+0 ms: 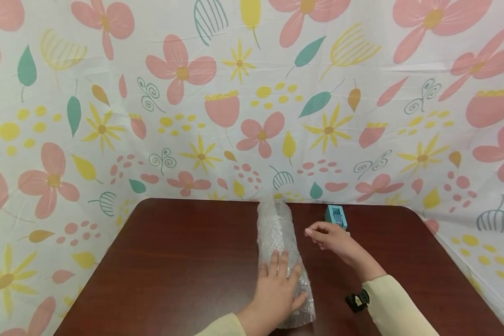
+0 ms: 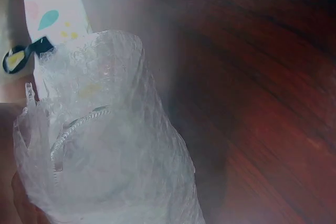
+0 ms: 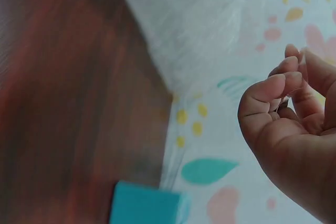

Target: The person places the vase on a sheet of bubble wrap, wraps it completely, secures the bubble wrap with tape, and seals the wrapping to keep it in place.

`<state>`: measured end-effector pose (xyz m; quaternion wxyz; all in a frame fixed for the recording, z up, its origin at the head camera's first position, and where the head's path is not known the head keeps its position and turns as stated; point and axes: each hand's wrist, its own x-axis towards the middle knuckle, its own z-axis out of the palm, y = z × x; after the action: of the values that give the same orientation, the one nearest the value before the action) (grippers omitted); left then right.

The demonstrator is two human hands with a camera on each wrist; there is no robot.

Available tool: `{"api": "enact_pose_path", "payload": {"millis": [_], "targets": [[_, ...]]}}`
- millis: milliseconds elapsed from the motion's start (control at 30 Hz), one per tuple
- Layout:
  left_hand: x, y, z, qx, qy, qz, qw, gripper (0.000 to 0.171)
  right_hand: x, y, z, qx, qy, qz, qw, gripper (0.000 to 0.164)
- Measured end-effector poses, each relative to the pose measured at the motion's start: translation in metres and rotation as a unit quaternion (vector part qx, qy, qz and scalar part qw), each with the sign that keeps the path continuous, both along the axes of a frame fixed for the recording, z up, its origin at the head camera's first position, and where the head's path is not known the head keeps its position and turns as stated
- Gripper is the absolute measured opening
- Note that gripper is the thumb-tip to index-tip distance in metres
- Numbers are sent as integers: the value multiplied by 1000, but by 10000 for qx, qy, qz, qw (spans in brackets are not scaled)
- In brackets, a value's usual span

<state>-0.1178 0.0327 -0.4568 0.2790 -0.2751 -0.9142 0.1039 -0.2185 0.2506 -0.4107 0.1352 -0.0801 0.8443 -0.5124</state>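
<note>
A long bundle of bubble wrap (image 1: pixel 275 228) lies on the table, pointing away from me. My left hand (image 1: pixel 276 291) rests on its near part with the fingers spread. The left wrist view looks at one end of the bubble wrap (image 2: pixel 121 145), where a curved ribbed edge shows through the clear layers. To the right of the bundle, my right hand (image 1: pixel 327 234) is raised in front of a teal tape dispenser (image 1: pixel 336 215). Thumb and fingertips of the right hand (image 3: pixel 289 114) pinch a small clear piece of tape (image 3: pixel 303 67).
The dark brown wooden table (image 1: pixel 185 252) has rounded far corners. A white cloth (image 1: pixel 252 154) printed with flowers and leaves hangs behind it and along both sides. A black band with a small device (image 1: pixel 357 301) is on the right wrist.
</note>
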Motion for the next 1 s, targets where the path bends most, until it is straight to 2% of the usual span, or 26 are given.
{"api": "enact_pose_path", "payload": {"millis": [133,333,600,733,833,1000], "targets": [[-1,2,1,39,18,-35,10000,60,-8,-20,6,11,250,248,9994,32],[-1,4,3,-13,-248,-110,9996,57,-17,-43,13,165,451,341,9983,27],[-1,5,4,59,-147,-183,9997,55,-37,-74,32,709,728,610,9930,23],[1,7,5,47,-303,-149,9994,54,-46,-83,26,1078,779,710,9886,20],[1,7,4,27,-410,-191,9990,54,-49,-80,18,1382,727,620,9858,20],[-1,7,3,76,-238,-298,9992,55,-49,-70,6,1369,403,583,9880,22]]}}
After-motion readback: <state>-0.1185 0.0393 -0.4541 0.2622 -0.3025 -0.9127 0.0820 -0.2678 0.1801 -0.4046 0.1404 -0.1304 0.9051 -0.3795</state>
